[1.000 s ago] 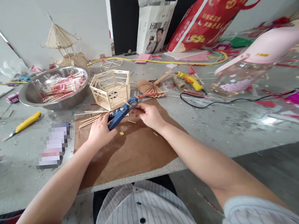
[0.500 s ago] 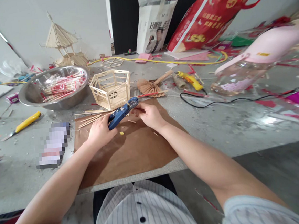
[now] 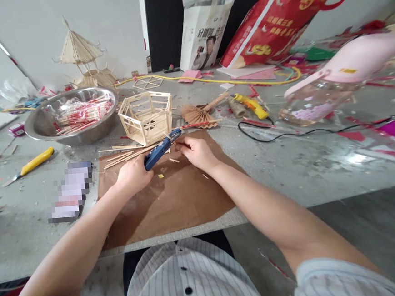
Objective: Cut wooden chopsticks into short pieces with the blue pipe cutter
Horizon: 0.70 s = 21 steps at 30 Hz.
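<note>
My left hand (image 3: pixel 133 173) is wrapped around a blue hand cutter (image 3: pixel 161 152), which slants up and to the right over the brown mat. At the cutter's far end, my right hand (image 3: pixel 195 150) pinches what looks like a thin wooden stick (image 3: pixel 170 138), mostly hidden by the fingers and tool. Just behind the cutter stands a hexagonal stick frame (image 3: pixel 146 120). Several loose wooden sticks (image 3: pixel 121 159) lie left of the cutter, partly on the mat. Small cut pieces (image 3: pixel 174 160) are scattered below the right fingers.
A steel bowl (image 3: pixel 94 134) of wrapped sticks, a yellow knife (image 3: pixel 36 161) and a phone (image 3: pixel 71 192) are on the left. The brown mat (image 3: pixel 174 204) covers the table front. Rightward are a folded paper fan (image 3: pixel 197 116), a yellow glue gun (image 3: pixel 254 107) and a pink-lidded bottle (image 3: pixel 320 97).
The cutter has tilted slightly, showing a narrower side, and its handles look closer together in my left hand. My right hand has barely moved.
</note>
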Motion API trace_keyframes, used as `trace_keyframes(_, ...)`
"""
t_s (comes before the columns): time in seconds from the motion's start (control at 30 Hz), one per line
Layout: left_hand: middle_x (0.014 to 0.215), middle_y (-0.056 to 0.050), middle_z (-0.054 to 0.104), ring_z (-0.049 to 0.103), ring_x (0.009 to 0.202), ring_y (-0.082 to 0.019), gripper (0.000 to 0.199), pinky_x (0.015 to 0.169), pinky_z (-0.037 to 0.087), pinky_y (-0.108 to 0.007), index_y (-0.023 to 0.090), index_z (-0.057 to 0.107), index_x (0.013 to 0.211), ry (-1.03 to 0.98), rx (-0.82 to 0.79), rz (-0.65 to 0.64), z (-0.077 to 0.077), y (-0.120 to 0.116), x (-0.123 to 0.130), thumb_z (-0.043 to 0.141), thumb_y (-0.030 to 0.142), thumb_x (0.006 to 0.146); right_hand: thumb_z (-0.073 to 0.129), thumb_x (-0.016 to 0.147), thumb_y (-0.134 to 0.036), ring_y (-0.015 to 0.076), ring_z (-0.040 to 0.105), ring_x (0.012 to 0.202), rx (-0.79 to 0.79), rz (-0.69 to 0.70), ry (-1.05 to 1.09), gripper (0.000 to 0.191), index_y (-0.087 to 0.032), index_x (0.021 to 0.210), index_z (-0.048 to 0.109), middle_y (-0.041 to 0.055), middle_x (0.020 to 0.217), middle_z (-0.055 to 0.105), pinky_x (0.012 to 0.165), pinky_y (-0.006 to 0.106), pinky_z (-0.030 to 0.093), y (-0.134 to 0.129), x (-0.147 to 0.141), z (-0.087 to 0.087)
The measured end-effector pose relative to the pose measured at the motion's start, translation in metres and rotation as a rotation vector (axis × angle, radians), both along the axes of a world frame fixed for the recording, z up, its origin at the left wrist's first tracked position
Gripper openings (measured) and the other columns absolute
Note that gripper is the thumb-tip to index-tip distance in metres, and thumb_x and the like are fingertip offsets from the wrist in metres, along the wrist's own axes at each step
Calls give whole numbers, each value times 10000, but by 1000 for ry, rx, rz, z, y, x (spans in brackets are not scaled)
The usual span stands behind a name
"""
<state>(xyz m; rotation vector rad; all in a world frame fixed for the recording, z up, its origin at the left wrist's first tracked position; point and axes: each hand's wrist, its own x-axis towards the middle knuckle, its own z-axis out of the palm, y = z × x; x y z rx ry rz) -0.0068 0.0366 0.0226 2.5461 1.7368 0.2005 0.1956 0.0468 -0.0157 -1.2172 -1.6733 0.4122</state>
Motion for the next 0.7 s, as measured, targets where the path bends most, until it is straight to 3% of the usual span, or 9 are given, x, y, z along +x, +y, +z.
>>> trace_keyframes(0.3, 769, -57, 629, 582, 706, -227, 317, 592, 433, -302, 239, 586, 900, 103, -60, 51, 1, 9, 4, 420, 359, 659, 440, 770, -284, 110, 531, 435, -250, 27, -103, 230, -154, 755, 630, -11, 451, 558, 483, 208, 397, 1, -2, 1)
trace_keyframes(0.47, 804, -75, 637, 588, 706, -216, 354, 569, 432, -263, 200, 617, 830, 165, -248, 71, 11, 24, 11, 423, 419, 631, 437, 762, -282, 70, 501, 400, -386, 39, -59, 215, -142, 715, 593, -9, 521, 573, 431, 167, 378, 7, -2, -5)
trace_keyframes(0.7, 553, -71, 607, 538, 427, -151, 356, 435, 412, -235, 129, 607, 690, 117, -533, 129, 17, 37, 17, 409, 419, 629, 449, 743, -253, 52, 476, 375, -549, 38, 69, 175, -145, 620, 512, 2, 544, 552, 319, 130, 327, 16, -1, -11)
